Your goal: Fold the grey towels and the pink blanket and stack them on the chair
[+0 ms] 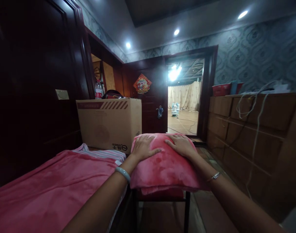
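Observation:
A folded pink blanket (166, 168) lies in a thick bundle on a dark stool (186, 207) in front of me. My left hand (143, 147) rests flat on its top left, fingers stretched out, a pale bangle on the wrist. My right hand (181, 144) lies flat on its top right, fingers spread, a thin bracelet on the wrist. Neither hand grips anything.
A bed with a pink cover (53, 187) lies to the left. A cardboard box (110, 124) with a water bottle (98, 90) behind it stands beyond. A wooden chest of drawers (249, 129) with hanging cables lines the right. An open doorway (184, 106) lies ahead.

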Motion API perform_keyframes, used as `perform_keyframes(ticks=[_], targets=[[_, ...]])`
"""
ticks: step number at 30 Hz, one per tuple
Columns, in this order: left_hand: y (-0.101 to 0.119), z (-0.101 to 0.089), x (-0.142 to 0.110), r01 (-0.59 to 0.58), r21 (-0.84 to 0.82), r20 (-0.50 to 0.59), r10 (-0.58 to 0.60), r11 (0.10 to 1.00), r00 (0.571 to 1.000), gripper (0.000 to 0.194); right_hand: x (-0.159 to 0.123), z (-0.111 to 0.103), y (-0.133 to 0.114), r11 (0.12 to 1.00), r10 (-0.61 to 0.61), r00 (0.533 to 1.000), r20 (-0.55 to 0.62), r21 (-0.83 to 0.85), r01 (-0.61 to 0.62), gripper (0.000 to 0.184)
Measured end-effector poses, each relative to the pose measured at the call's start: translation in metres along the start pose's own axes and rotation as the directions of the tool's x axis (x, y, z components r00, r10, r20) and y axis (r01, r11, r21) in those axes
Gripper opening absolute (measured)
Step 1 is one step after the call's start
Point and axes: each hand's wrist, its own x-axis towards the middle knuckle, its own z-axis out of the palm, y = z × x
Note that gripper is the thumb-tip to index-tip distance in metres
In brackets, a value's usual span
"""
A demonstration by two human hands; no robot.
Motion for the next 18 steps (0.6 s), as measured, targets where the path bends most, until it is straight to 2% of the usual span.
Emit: perform_keyframes(ticks=[5,10,14,16,18], targets=[[-0.003,0.0,-0.004,-0.024,0.008,0.023,0.024,1.0,0.999,0.078,-0.002,-0.001,-0.002,1.0,0.012,1.0,-0.008,0.004,-0.012,0.059],[-0.003,-0.012,-0.037,0.0,0.035,0.059,-0.002,0.999,0.998,0.067,-0.003,-0.001,-0.002,1.0,0.013,1.0,-0.004,0.018,-0.013,0.06],[-0.012,-0.013,-0.089,0.07,0.054,0.028,-0.072,0.996,0.997,0.061,-0.002,-0.003,-0.002,1.0,0.015,1.0,0.016,0.023,-0.015,0.061],[-0.021,-0.008,-0.13,0.124,0.073,-0.015,-0.123,0.99,0.992,0.059,-0.002,-0.004,-0.002,1.0,0.018,1.0,0.021,0.024,-0.018,0.06],[-0.03,-0.002,-0.182,0.171,0.097,-0.025,-0.17,0.98,0.985,0.058,-0.002,-0.005,-0.003,0.999,0.022,0.999,0.027,0.024,-0.022,0.06]])
